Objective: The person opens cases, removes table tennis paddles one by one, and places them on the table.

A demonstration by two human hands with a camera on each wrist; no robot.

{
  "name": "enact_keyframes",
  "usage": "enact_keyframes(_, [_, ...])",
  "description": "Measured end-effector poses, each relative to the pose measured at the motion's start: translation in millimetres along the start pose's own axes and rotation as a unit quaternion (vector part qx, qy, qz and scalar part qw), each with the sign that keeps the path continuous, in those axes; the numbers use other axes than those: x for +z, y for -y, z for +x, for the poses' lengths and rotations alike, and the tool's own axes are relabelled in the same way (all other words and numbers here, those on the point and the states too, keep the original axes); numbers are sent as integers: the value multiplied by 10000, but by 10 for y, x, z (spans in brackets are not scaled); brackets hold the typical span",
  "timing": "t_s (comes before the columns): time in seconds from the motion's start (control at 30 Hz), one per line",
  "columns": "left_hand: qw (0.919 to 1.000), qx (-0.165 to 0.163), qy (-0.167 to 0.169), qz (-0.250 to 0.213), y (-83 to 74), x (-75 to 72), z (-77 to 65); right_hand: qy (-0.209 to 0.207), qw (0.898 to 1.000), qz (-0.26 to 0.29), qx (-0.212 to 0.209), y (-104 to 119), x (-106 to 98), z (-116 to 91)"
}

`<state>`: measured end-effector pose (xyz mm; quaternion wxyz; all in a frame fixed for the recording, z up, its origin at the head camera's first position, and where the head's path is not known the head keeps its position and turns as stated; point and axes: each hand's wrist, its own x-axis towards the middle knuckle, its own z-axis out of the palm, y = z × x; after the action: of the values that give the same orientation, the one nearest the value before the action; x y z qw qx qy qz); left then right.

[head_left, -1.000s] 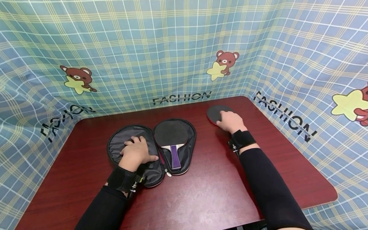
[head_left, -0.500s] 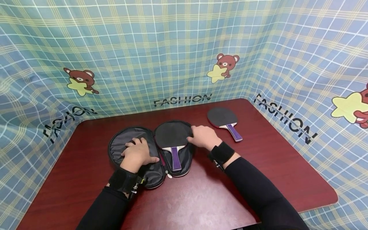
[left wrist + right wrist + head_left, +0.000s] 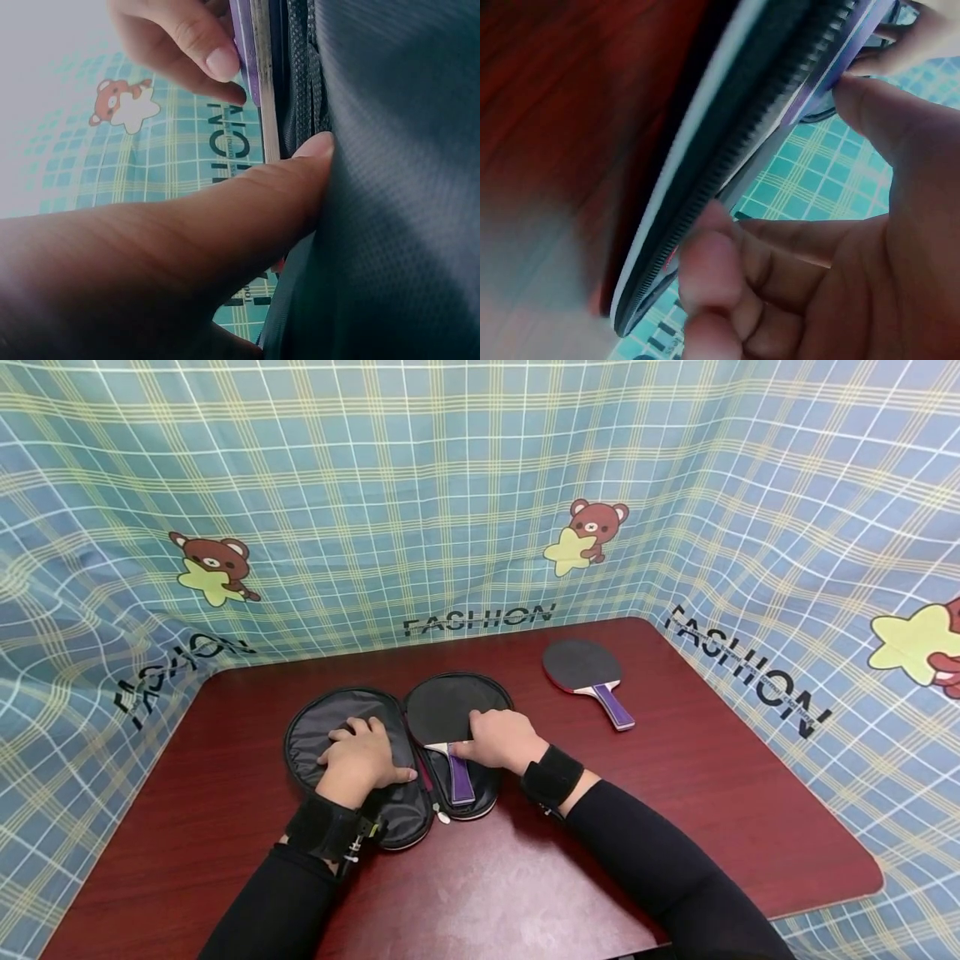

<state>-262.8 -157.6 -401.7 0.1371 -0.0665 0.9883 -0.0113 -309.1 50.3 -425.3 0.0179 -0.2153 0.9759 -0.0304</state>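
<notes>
A black zip case (image 3: 300,722) lies unfolded on the table. My left hand (image 3: 356,764) rests on its left half with fingers spread, the thumb near the middle seam. In the right half lies a table tennis bat (image 3: 442,706), black side up, its purple handle towards me. My right hand (image 3: 506,739) is over this bat, thumb touching the top of the handle and fingers by the blade's right side. In the right wrist view the thumb (image 3: 870,112) and the bent fingers (image 3: 712,270) stand apart, beside the case's zip edge (image 3: 735,135).
A second table tennis bat (image 3: 581,666), also black on top with a purple handle, lies at the back right of the red-brown table (image 3: 675,793). Checked cloth (image 3: 337,485) hangs behind and to both sides. A zip pull (image 3: 443,817) lies at the case's front.
My right hand has left the second bat at the back right and moved left and nearer, onto the bat in the case. The left hand has stayed on the case.
</notes>
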Motion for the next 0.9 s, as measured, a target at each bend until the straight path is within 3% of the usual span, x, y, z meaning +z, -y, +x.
enact_keyframes(0.33, [10000,23,39,60,-13,4,26,3,9993,-374,-76,135,31,-15])
enact_keyframes(0.6, [9999,33,92,103,-20,16,23,143,9996,80,-236,127,33,-34])
enact_keyframes(0.9, [9999,58,48,99,-11,6,15,-46,9986,233,-468,116,56,-26])
